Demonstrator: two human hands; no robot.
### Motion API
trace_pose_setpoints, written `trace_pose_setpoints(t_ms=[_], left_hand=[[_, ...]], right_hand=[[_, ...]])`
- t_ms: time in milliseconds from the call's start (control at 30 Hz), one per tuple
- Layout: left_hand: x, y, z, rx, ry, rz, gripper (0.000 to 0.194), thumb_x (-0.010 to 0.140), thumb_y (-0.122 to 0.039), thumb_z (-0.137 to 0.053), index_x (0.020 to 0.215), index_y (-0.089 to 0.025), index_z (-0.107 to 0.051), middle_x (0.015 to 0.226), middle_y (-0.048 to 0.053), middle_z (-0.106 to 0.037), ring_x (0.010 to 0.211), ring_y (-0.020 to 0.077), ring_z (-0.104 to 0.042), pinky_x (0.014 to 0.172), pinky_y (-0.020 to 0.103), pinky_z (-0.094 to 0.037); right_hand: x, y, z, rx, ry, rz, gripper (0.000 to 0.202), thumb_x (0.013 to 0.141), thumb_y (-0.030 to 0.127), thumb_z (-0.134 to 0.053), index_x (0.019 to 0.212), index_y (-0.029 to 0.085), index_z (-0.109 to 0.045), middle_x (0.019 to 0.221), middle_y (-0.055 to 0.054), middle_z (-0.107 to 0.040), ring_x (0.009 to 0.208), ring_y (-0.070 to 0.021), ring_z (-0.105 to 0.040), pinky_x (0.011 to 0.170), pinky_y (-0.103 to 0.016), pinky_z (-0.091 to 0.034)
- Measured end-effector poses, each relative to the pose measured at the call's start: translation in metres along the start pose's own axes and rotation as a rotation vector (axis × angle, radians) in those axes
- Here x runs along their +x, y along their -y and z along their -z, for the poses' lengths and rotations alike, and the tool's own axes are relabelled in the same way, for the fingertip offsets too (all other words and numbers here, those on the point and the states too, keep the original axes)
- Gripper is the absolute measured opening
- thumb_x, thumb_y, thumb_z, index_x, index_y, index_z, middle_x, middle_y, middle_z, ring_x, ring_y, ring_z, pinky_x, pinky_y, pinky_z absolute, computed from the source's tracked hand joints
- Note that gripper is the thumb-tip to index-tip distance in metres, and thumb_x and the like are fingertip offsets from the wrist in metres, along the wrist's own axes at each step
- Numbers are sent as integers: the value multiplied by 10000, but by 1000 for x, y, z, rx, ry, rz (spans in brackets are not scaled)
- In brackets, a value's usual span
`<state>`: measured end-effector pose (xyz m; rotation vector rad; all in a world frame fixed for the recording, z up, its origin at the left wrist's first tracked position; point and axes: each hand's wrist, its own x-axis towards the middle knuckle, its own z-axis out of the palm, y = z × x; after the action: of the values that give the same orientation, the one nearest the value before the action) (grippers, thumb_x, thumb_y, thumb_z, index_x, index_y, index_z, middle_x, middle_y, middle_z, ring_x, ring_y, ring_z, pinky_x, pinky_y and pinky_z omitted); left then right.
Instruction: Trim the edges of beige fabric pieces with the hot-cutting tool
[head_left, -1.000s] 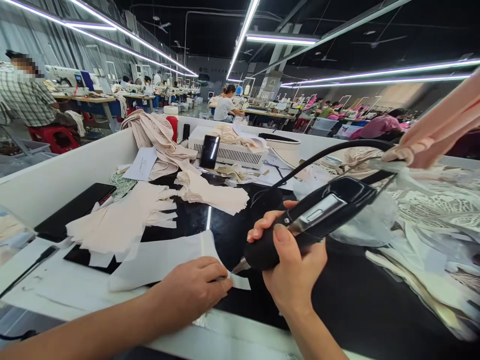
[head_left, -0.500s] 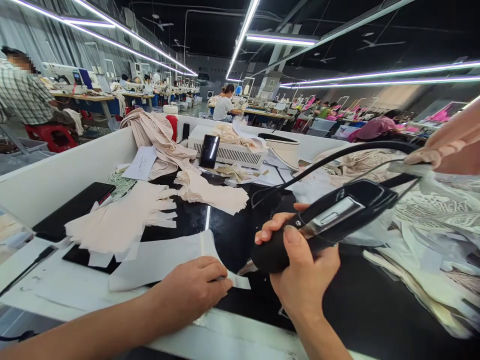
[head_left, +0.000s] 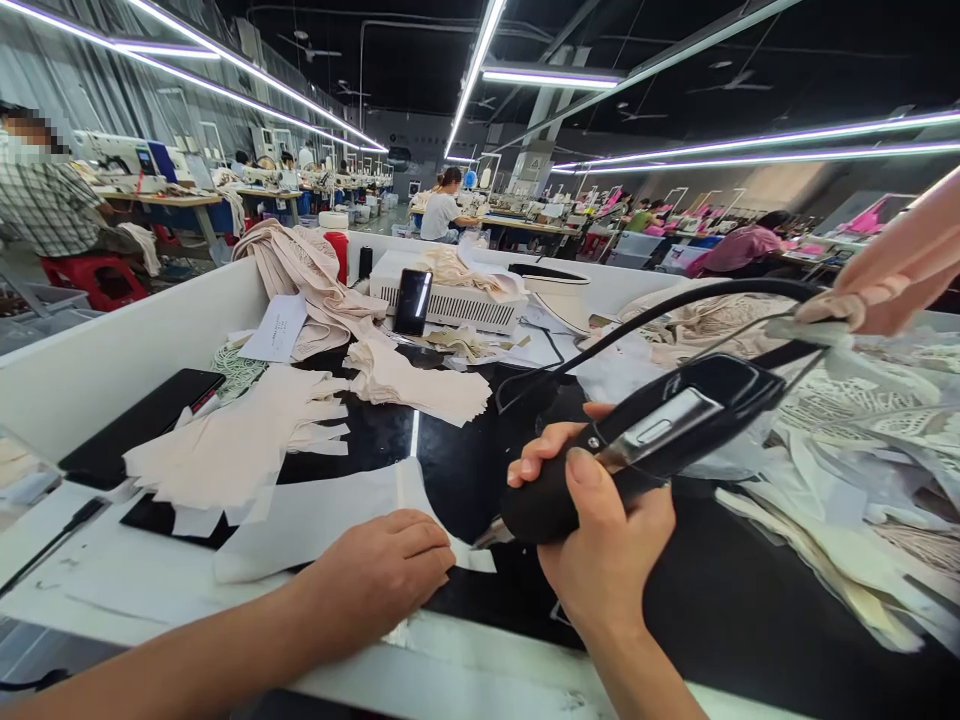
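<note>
My right hand is wrapped round a black handheld tool with a silver switch plate. Its narrow tip touches or hovers just over the right end of a curved white fabric piece, which lies on the black work surface. Pressed on that piece, left of the tip, is my left hand, fingers together; whether anything is under its fingertips is hidden. A stack of pale cut fabric lies beyond my left hand, and another pale stack sits farther back.
A phone leans on a white vented box. A black phone-like device lies at the left. Lace and fabric are heaped at the right. The tool's black cable arches overhead. People sit at sewing machines beyond.
The tool's tip has shifted slightly left, closer to the white piece's right end. My left hand has moved slightly left, and the whole view has shifted a little.
</note>
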<state>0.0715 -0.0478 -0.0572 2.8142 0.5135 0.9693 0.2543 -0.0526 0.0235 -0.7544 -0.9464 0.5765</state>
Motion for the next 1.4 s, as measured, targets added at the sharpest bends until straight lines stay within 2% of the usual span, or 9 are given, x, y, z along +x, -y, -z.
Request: trace_pose_setpoints(t_ms=[300, 533, 733, 900, 1033, 1133, 1300, 1400], left_hand=[[1, 2, 3, -13, 13, 10, 265, 1144, -174, -424, 1096, -125, -680, 1063, 86, -736, 1020, 218, -709, 967, 315, -618], [-2, 2, 1, -21, 8, 15, 218, 1128, -156, -459, 1113, -135, -675, 1074, 83, -736, 1019, 225, -706, 932, 321, -626], [-3, 3, -1, -32, 4, 16, 218, 1128, -155, -461, 1099, -134, -676, 1077, 82, -734, 1041, 224, -700, 958, 333, -625], [-2, 2, 1, -31, 13, 18, 228, 1129, -154, -456, 1104, -133, -682, 1090, 86, -736, 1050, 224, -704, 965, 338, -627], [2, 2, 11, -54, 10, 12, 279, 1150, -189, -425, 1131, -137, -699, 1101, 90, -749, 1069, 203, -711, 1000, 316, -615], [2, 8, 25, -66, 37, 70, 305, 1161, -206, -409, 1160, -146, -708, 1159, 90, -754, 1111, 200, -713, 1022, 318, -606], [-7, 25, 40, -49, 169, 201, 255, 1136, -194, -470, 1156, -175, -724, 1213, 74, -735, 1092, 219, -713, 974, 353, -611], [-11, 21, 42, -34, 225, 223, 260, 1105, -128, -481, 1120, -187, -734, 1160, 60, -733, 1042, 218, -701, 919, 341, -600]], right_hand=[[-12, -2, -2, 4, 83, -17, 323, 881, 326, -820, 1148, 288, -642, 791, 45, -660, 581, -134, -633, 552, -284, -575], [-12, 2, -1, -9, 88, -31, 284, 887, 282, -803, 1121, 285, -641, 776, 47, -662, 578, -135, -637, 547, -279, -578], [-7, 7, 6, 35, 51, 3, 328, 857, 326, -853, 1120, 283, -664, 775, 53, -659, 572, -124, -641, 536, -253, -587], [-10, 4, 9, -9, 58, 4, 312, 881, 326, -830, 1135, 286, -652, 778, 51, -662, 576, -129, -638, 542, -268, -585], [-9, 3, 12, -68, 59, -7, 334, 884, 365, -831, 1142, 282, -636, 774, 50, -664, 584, -139, -639, 550, -286, -585], [-2, 2, 17, -80, 48, -5, 401, 845, 411, -867, 1131, 270, -622, 768, 53, -665, 575, -140, -636, 547, -290, -579], [18, -7, 25, -91, -25, 18, 488, 799, 422, -895, 1142, 262, -587, 765, 55, -675, 563, -145, -625, 534, -299, -566], [26, -10, 23, -65, -27, 34, 466, 804, 388, -881, 1140, 260, -585, 763, 57, -678, 568, -140, -619, 539, -294, -565]])
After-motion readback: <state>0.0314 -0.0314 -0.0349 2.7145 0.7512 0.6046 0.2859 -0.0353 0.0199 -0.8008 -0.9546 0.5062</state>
